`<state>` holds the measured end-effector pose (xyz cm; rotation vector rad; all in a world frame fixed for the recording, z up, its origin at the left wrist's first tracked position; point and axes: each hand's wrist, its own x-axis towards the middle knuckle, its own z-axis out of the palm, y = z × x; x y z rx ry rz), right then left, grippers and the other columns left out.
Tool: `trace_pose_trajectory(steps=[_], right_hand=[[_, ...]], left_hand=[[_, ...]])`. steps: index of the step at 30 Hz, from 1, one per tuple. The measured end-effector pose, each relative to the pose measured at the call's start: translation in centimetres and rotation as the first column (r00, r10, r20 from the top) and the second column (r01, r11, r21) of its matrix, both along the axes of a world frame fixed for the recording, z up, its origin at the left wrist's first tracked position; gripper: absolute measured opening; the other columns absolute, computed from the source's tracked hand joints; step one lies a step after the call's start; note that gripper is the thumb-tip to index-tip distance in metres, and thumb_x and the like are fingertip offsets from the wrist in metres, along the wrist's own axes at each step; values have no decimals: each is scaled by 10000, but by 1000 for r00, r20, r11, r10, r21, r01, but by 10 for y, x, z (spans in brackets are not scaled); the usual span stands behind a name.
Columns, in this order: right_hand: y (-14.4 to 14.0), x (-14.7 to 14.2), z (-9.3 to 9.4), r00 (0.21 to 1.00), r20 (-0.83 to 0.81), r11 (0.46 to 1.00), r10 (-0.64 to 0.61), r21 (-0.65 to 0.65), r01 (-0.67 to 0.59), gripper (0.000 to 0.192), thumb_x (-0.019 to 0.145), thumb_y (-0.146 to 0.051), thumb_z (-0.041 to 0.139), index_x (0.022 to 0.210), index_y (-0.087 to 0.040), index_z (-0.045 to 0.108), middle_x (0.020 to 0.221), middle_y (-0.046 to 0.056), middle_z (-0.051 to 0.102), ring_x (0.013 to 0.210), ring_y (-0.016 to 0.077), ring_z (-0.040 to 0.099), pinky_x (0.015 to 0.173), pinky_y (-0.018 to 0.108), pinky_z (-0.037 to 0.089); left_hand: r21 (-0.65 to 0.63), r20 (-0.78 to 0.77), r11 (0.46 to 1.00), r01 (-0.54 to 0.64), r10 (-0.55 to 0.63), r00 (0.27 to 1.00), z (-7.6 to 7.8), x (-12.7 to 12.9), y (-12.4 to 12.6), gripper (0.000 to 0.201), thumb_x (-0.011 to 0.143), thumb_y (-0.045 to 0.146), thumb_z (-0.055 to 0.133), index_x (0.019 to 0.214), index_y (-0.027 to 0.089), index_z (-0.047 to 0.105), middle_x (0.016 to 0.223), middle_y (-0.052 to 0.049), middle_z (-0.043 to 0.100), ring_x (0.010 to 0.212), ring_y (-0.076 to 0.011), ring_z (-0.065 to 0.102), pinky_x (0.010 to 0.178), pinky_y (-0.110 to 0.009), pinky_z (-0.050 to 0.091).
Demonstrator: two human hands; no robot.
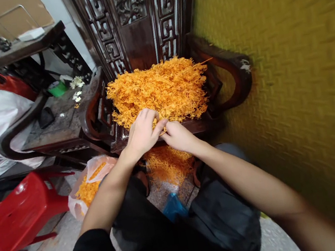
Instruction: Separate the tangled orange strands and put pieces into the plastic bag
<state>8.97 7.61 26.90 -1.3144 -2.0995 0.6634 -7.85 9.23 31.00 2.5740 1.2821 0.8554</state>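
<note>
Head view, left to right: a red plastic chair point(18, 214), then a clear plastic bag point(92, 185) part filled with orange strands on the floor. On the carved wooden chair seat point(125, 139) lies a heap of orange stringy fungus point(158, 90). Left hand point(141, 134) curls over the heap's near edge, fingers pinching a small tuft; right hand point(179, 136) meets it, fingers narrow on the same tuft. Separating gently, with small pinches close to the edge, should keep strands from spilling onto the loose pile on the floor point(168, 166).
</note>
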Motion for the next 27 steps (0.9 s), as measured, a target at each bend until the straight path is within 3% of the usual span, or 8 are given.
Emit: trace_pose_trajectory(steps=[6, 10, 15, 17, 19, 22, 25, 27], right_hand=[[1, 6, 0, 985, 140, 995, 97, -29, -94, 260, 1027, -163, 523, 867, -129, 726, 865, 136, 775, 772, 232, 702, 705, 306, 448], [4, 3, -6, 974, 192, 992, 125, -43, -119, 235, 1018, -163, 536, 908, -111, 738, 935, 173, 783, 844, 262, 721, 752, 325, 480], [8, -12, -6, 981, 43, 980, 187, 56, -189, 198, 971, -98, 547, 1047, -101, 730, 1127, 197, 767, 1044, 286, 711, 886, 346, 519], [8, -21, -2, 978, 22, 975, 208, 74, -209, 181, 948, -94, 565, 1031, -99, 726, 1127, 205, 762, 1038, 294, 708, 876, 356, 513], [5, -33, 5, 979, 51, 978, 197, 57, -199, 124, 959, -158, 592, 928, -119, 706, 969, 178, 764, 870, 270, 698, 777, 346, 484], [0, -55, 19, 983, 48, 982, 176, 67, -179, 223, 1027, -294, 565, 872, -161, 654, 770, 99, 712, 647, 204, 592, 661, 322, 390], [-6, -84, 29, 980, 12, 975, 197, 101, -197, 332, 1097, -326, 441, 903, -171, 663, 828, 102, 732, 696, 206, 619, 690, 312, 388], [-9, -107, 31, 977, 78, 973, 200, 98, -208, 388, 1112, -338, 404, 923, -165, 695, 864, 132, 751, 754, 232, 666, 725, 317, 413]], left_hand=[[-256, 37, 955, 150, -145, 989, 2, -14, 5, 343, 1058, 538, 534, 973, 210, 594, 965, -30, 666, 884, -189, 629, 816, -330, 470], [-207, -22, 976, 68, -74, 997, -5, -10, 4, 376, 1093, 532, 442, 985, 215, 614, 988, -44, 663, 904, -209, 621, 817, -350, 467], [-116, -46, 992, -53, 48, 998, -7, -2, -3, 427, 1103, 545, 401, 946, 216, 626, 966, -58, 660, 887, -215, 609, 760, -342, 444], [-98, -41, 992, -75, 72, 997, -3, -9, -4, 451, 1100, 552, 408, 876, 214, 605, 893, -47, 631, 820, -200, 574, 718, -331, 406], [-111, 29, 988, -104, 108, 994, 1, -24, -2, 491, 1097, 550, 420, 764, 210, 537, 751, -14, 555, 709, -169, 503, 681, -322, 356], [-129, 211, 963, -238, 261, 942, 6, -60, 3, 554, 1087, 575, 431, 672, 209, 409, 632, 21, 423, 625, -135, 403, 658, -318, 308], [-165, 330, 899, -406, 438, 836, 2, -103, -2, 611, 1065, 649, 419, 646, 209, 350, 621, 23, 384, 632, -126, 370, 648, -309, 293], [-201, 356, 855, -478, 519, 777, -5, -130, -12, 638, 1044, 691, 427, 636, 206, 351, 622, 23, 380, 639, -124, 355, 642, -306, 280]])
